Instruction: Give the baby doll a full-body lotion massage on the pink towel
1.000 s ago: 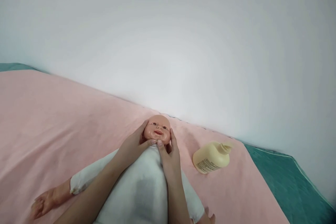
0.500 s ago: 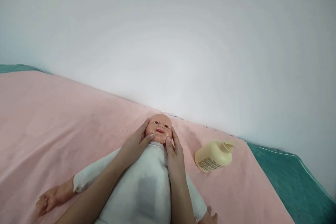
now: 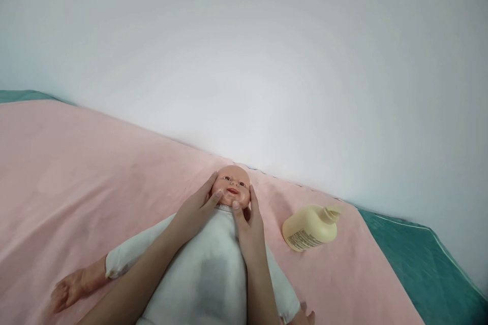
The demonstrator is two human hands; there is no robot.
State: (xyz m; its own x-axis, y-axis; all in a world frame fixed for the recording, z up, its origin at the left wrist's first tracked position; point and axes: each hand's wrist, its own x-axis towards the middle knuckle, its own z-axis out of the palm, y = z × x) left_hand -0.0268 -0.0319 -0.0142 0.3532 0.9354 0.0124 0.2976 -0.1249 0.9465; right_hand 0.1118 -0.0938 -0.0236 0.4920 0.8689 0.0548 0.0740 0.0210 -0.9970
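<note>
A baby doll (image 3: pixel 213 264) in a white suit lies face up on a pink blanket (image 3: pixel 95 177), its head (image 3: pixel 231 186) toward the wall. The left hand (image 3: pixel 194 210) and right hand (image 3: pixel 249 228) cup the head from either side, fingers spread and pressed to the cheeks, not closed. A cream bottle (image 3: pixel 310 227) lies on its side near the right hand; a careless elbow could probably roll it off the blanket
</note>
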